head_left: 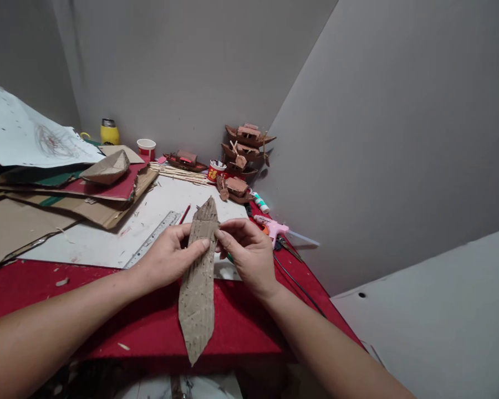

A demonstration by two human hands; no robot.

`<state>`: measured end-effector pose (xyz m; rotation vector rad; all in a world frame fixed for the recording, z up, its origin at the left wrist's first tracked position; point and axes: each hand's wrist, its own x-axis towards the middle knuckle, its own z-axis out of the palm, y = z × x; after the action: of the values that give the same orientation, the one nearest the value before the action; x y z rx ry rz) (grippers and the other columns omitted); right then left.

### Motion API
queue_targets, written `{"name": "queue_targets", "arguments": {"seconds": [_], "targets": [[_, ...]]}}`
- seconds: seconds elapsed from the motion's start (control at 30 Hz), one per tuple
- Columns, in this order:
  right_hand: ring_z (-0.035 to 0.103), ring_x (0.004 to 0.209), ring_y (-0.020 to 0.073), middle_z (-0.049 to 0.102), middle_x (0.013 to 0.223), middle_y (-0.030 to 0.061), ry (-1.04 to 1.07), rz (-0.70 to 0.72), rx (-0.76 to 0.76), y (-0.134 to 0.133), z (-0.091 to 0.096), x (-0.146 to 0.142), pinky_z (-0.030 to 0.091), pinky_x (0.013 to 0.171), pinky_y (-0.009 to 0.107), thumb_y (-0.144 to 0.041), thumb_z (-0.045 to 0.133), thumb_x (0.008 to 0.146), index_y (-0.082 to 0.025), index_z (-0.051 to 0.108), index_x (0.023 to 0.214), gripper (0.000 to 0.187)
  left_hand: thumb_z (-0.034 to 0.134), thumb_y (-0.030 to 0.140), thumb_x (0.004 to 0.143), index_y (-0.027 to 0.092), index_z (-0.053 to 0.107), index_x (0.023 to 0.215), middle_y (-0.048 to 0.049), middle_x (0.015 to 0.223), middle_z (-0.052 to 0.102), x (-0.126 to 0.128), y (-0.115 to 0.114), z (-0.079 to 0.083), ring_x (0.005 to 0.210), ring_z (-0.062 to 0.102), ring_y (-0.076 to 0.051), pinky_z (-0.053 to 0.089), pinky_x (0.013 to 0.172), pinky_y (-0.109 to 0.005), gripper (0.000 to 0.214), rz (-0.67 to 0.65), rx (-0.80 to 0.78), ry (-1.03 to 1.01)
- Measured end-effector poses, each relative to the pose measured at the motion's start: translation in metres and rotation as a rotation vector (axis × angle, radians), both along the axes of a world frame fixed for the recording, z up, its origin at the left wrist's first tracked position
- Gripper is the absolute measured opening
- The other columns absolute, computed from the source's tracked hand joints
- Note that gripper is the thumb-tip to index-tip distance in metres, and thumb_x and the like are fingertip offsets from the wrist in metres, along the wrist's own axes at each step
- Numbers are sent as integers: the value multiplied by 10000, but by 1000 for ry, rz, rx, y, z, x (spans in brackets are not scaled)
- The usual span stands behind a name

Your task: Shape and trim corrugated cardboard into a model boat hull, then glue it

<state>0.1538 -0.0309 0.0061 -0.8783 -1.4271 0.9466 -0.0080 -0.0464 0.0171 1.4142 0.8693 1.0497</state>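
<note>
A long piece of corrugated cardboard [197, 299], pointed at both ends, is held up over the front of the table. My left hand [170, 249] grips its left edge, thumb flat across the face and fingers hidden behind. On the upper right edge, my right hand [249, 255] pinches with thumb and forefinger. The cardboard's ridges show, and its surface looks torn and rough. Behind the left hand lie a clear ruler [153, 235] and a red pencil [185, 213] on a white board [103, 244].
Stacked cardboard sheets [108, 210] fill the left, topped by a small folded boat [108, 168]. Several brown model boats [249, 149] stand at the back right. A pink glue gun [272, 228] lies near the right edge of the red-covered table [241, 327]. Thin sticks [183, 174] lie behind.
</note>
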Motion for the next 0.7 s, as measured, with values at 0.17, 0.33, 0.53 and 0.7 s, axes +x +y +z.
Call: {"name": "queue_targets", "arguments": {"seconds": [0.17, 0.33, 0.53, 0.7], "targets": [[571, 530, 99, 625, 696, -9, -28, -42, 34, -1, -2, -1, 484, 448, 210, -300, 695, 746, -202, 602, 846, 168, 586, 293, 796, 134, 657, 960, -10, 774, 658, 0, 1, -1, 635, 579, -128, 480, 585, -224, 239, -23, -14, -7], [575, 583, 96, 617, 735, -18, -54, -4, 90, -2, -4, -1, 493, 508, 210, -260, 670, 777, -219, 596, 969, 210, 603, 281, 786, 133, 654, 1004, -15, 792, 669, -1, 3, -3, 650, 596, -130, 488, 601, -231, 269, -44, -65, -48], [551, 569, 96, 599, 723, -20, -42, -36, 81, 1, -1, 0, 471, 484, 202, -309, 668, 777, -213, 582, 971, 233, 657, 248, 741, 116, 659, 1009, -31, 812, 697, -1, 6, 0, 677, 623, -141, 519, 656, -262, 298, -84, -122, -138], [555, 618, 111, 597, 757, -1, -190, -97, 186, 2, -3, 6, 478, 572, 240, -266, 620, 824, -207, 602, 973, 161, 654, 257, 741, 123, 679, 969, -19, 757, 690, -2, 7, 3, 632, 606, -129, 495, 597, -231, 266, -64, -125, -133]]}}
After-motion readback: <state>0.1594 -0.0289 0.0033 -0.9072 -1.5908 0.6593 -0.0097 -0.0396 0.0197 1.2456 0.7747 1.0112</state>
